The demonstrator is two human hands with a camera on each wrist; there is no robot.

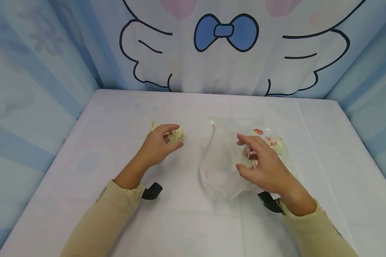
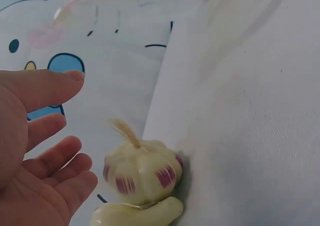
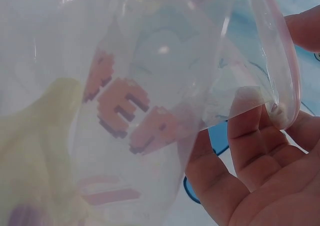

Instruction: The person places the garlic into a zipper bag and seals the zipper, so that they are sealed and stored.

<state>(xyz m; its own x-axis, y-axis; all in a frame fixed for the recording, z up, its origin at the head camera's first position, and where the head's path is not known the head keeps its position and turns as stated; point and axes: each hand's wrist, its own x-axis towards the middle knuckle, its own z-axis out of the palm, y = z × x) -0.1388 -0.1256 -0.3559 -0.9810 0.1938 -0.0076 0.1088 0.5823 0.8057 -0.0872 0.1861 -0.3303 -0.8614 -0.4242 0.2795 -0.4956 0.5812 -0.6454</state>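
My left hand (image 1: 158,144) hovers beside a garlic bulb (image 2: 142,171), its fingers and thumb spread apart with nothing between them. The bulb is pale with purple patches and a dry stem, and a pale, smooth, elongated piece (image 2: 137,213) lies against it. In the head view my hand partly covers them. On the right, my right hand (image 1: 265,164) is at a clear plastic bag (image 1: 220,171) with a pink-edged mouth. Its fingertips (image 3: 245,98) touch the film at the mouth while the thumb stands apart. Through the film shows another pale bulb (image 3: 37,136) with a purple patch.
The bag carries red printed lettering (image 3: 122,106). A white-covered table (image 1: 186,221) lies beneath, its back edge against a cartoon-printed curtain (image 1: 180,60). Blue and white curtains (image 1: 29,107) hang at the sides. Each wrist wears a black camera mount (image 1: 152,191).
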